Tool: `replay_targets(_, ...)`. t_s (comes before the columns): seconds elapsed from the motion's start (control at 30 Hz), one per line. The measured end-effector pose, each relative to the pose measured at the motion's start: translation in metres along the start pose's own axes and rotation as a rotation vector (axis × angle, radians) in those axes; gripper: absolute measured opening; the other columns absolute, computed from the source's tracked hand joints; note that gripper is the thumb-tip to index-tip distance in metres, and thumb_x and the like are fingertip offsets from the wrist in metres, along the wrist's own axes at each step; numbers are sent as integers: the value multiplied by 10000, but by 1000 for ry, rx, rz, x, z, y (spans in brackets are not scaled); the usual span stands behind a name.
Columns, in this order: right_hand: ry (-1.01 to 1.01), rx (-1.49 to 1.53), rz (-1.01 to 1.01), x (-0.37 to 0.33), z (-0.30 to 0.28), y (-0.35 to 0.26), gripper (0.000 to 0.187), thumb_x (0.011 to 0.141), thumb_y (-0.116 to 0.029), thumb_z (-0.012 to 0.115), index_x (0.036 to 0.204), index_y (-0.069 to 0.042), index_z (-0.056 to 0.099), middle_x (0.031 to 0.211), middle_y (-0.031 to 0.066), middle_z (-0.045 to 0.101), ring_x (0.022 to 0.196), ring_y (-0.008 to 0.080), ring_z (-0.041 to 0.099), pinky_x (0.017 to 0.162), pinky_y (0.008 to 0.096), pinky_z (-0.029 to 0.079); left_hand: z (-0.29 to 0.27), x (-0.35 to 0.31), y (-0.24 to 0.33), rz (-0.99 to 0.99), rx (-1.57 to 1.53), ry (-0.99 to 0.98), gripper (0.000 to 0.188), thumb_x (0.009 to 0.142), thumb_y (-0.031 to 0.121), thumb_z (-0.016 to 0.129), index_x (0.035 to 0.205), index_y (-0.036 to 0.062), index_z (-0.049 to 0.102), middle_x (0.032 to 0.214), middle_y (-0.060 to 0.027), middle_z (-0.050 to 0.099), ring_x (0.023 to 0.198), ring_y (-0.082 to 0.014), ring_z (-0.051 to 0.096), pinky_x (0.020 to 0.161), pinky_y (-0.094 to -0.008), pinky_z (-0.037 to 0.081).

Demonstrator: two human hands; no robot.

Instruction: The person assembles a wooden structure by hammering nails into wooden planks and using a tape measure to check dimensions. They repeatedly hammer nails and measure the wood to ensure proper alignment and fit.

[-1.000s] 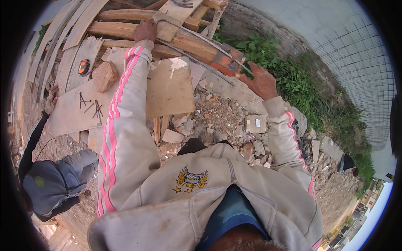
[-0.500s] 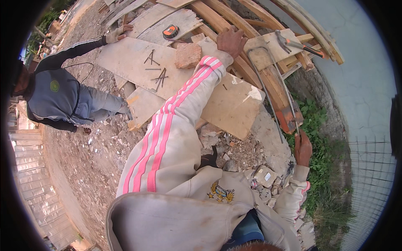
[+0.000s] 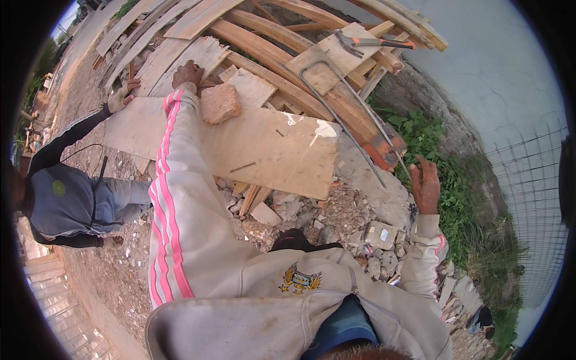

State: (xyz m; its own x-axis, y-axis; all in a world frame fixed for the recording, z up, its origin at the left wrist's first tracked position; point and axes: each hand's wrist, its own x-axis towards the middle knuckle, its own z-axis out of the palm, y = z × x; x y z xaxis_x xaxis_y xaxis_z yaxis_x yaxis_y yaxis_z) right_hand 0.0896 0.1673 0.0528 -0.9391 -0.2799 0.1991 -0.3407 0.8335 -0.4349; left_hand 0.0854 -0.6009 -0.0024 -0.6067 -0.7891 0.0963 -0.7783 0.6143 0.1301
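My left hand (image 3: 188,73), back up and fingers curled down, is on the boards beyond a broken brick (image 3: 220,103). It covers the spot where an orange-and-black tape measure showed earlier; what lies under its fingers is hidden. My right hand (image 3: 425,185) is raised with fingers apart beside the near end of a long U-bent metal rod (image 3: 345,127). The rod lies over timber with an orange-red end piece (image 3: 387,150). A plywood sheet (image 3: 282,159) in front of me bears a nail (image 3: 243,167); my left sleeve hides part of it.
A claw hammer (image 3: 378,43) with an orange-and-black handle lies on a board by the pale wall (image 3: 504,66). Stacked timber (image 3: 258,33) is beyond. A co-worker (image 3: 69,195) stands at left, one hand on the boards. Rubble (image 3: 288,210), green plants (image 3: 432,138) and wire mesh (image 3: 516,174) are around.
My left hand has moved left past the brick to where the tape measure lay. My right hand has let go of the rod's end. The whole view has shifted, sliding the scene left.
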Motion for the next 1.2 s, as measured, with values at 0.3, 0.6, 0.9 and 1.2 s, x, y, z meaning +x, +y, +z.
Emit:
replay_targets(0.3,-38,572,-77,14,-40,-114,374,1016,-244,682,1307,-10,656,1119,112,657,974,229,658,861,376,542,-140,-179,136,450,-1385,-128,651,965,392,700,1477,39,505,1264,-159,663,1164,-212,657,950,-368,554)
replay_targets(0.6,-28,406,-434,33,3,-183,746,949,-384,727,1548,-62,422,1432,223,519,1273,432,563,1038,498,474,-117,-400,239,242,-2269,-965,625,1034,228,636,1551,18,356,1463,-123,493,1323,-206,518,1085,-340,467)
replay_targets(0.9,-254,652,-313,-16,-19,-127,658,971,-323,668,1522,-29,464,1457,247,523,1352,420,522,1083,463,445,-108,-454,233,326,-1707,-1012,525,1059,348,581,1448,1,525,1301,-107,628,1141,-162,628,974,-317,529)
replay_targets(1.2,-279,522,-189,-46,-10,-105,681,997,-448,658,1492,-12,487,1399,278,578,1286,443,578,1059,483,469,-105,-450,237,315,-1388,-1285,287,1008,292,684,1099,19,683,941,-26,684,865,-85,647,754,-269,541)
